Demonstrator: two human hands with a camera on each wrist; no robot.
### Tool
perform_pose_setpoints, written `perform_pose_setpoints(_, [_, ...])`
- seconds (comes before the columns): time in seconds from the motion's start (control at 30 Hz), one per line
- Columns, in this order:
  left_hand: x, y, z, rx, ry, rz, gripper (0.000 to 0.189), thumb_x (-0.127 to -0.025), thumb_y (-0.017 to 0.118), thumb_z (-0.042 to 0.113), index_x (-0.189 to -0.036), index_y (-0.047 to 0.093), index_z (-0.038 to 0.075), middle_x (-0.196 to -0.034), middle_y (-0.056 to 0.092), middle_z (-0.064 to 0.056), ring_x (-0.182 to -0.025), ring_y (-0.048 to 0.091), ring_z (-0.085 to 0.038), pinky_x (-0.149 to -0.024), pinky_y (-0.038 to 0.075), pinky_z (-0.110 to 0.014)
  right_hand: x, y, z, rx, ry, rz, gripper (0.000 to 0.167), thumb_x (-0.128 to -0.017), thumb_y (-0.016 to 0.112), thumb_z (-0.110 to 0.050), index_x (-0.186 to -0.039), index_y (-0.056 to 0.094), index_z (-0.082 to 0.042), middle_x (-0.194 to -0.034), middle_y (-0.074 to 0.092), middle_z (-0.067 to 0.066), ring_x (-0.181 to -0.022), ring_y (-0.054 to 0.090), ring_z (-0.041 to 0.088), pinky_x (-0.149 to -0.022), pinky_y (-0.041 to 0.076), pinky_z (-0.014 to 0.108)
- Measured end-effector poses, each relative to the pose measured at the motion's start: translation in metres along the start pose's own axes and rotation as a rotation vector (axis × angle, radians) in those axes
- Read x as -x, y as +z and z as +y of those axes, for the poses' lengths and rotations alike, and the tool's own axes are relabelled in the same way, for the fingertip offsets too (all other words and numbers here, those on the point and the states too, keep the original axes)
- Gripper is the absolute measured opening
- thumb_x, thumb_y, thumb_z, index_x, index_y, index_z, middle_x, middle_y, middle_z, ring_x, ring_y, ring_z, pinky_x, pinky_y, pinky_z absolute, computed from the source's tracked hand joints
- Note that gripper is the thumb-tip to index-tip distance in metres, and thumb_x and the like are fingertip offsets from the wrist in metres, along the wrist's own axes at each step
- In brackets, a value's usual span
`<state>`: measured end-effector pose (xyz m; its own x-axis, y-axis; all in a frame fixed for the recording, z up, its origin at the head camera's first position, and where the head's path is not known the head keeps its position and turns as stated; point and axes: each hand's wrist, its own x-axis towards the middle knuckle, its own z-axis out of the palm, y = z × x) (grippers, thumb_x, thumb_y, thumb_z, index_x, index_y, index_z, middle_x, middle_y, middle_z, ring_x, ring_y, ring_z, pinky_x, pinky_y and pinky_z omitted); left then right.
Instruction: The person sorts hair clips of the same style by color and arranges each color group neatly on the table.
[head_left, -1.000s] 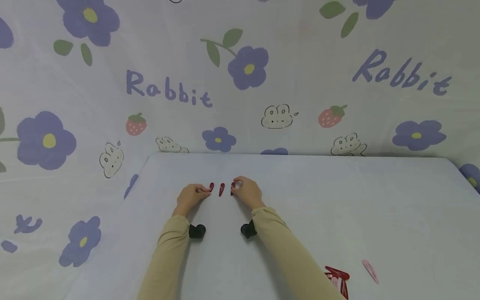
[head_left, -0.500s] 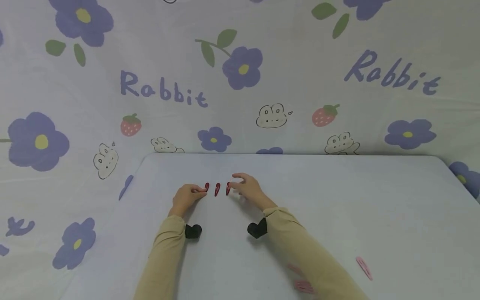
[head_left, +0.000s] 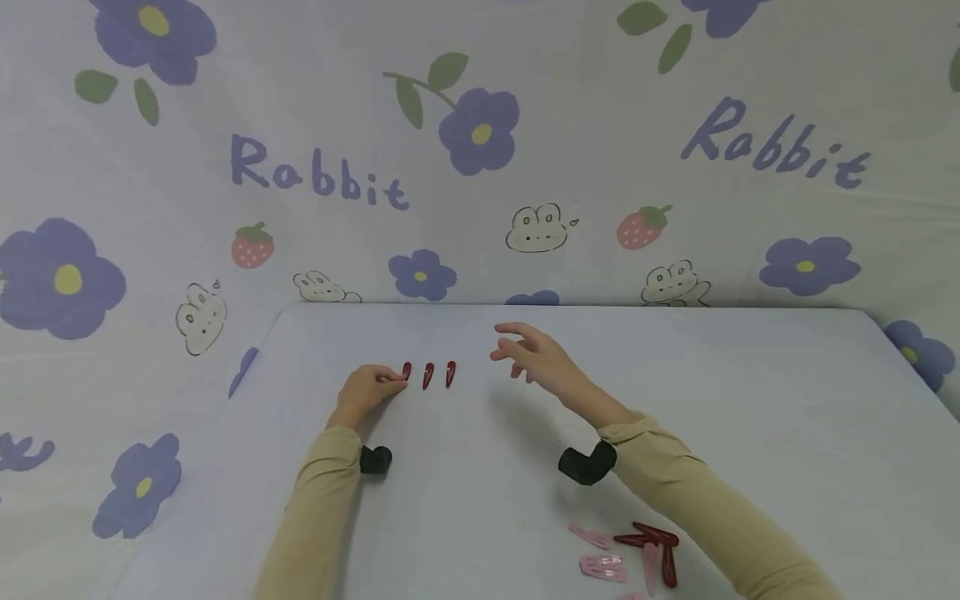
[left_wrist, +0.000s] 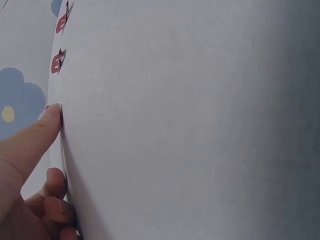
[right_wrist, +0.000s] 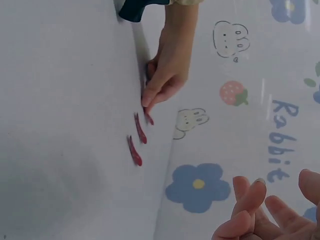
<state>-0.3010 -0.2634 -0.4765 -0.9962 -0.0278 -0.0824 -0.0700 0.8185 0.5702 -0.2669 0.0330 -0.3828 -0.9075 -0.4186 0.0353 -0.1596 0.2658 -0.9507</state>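
Three dark red snap hair clips stand in a short row on the white table (head_left: 465,483). My left hand (head_left: 363,395) pinches the lower end of the leftmost clip (head_left: 407,368) between thumb and fingers; in the left wrist view the thumb (left_wrist: 42,130) covers most of it. Just right of it lie the middle clip (head_left: 428,376) and the right clip (head_left: 451,373), both untouched. Raised above the table to the right of the row, my right hand (head_left: 543,360) holds nothing, its fingers spread and loosely bent, as the right wrist view also shows.
Near the front, beside the right forearm, lies a loose group of several red hair clips (head_left: 669,567) and pink hair clips (head_left: 603,568). A white cloth with flowers and rabbits (head_left: 480,200) hangs behind the table's far edge (head_left: 600,307).
My right hand has let go of the right red clip and moved up and to the right. My left hand stays at the leftmost clip. The clip group shows from behind the right forearm.
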Motion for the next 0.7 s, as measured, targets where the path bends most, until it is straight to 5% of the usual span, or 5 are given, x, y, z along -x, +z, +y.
perform_pose_setpoints(0.33, [0.000,0.000,0.000,0.005,-0.009,0.025,0.021,-0.078,0.069,0.029,-0.086,0.071,0.010,-0.088,0.061,-0.006,-0.077,0.051,-0.022,-0.067,0.039,-0.036,0.050,-0.028,-0.010,0.023,-0.123,-0.004,0.034,-0.092,0.052,-0.019,-0.123,0.048,-0.005,-0.097,0.062,0.010,-0.073,0.049,0.020,-0.065,0.039,0.029])
perform_pose_setpoints(0.5, [-0.001,0.002,-0.004,0.010,-0.023,0.027,0.022,-0.079,0.068,0.030,-0.089,0.071,0.010,-0.091,0.061,-0.007,-0.079,0.051,-0.022,-0.067,0.039,-0.035,0.079,-0.041,0.005,0.127,-0.185,0.002,0.029,-0.085,0.062,-0.012,-0.112,0.056,-0.004,-0.090,0.063,0.004,-0.069,0.051,0.020,-0.058,0.039,0.025])
perform_pose_setpoints(0.7, [0.000,0.005,-0.001,0.026,-0.021,0.039,0.021,-0.079,0.069,0.030,-0.090,0.071,0.012,-0.088,0.062,-0.004,-0.076,0.051,-0.020,-0.065,0.038,-0.034,0.122,-0.058,0.034,0.246,-0.129,-0.015,0.024,-0.083,0.065,-0.015,-0.105,0.060,-0.007,-0.082,0.061,-0.003,-0.060,0.044,0.013,-0.051,0.036,0.024])
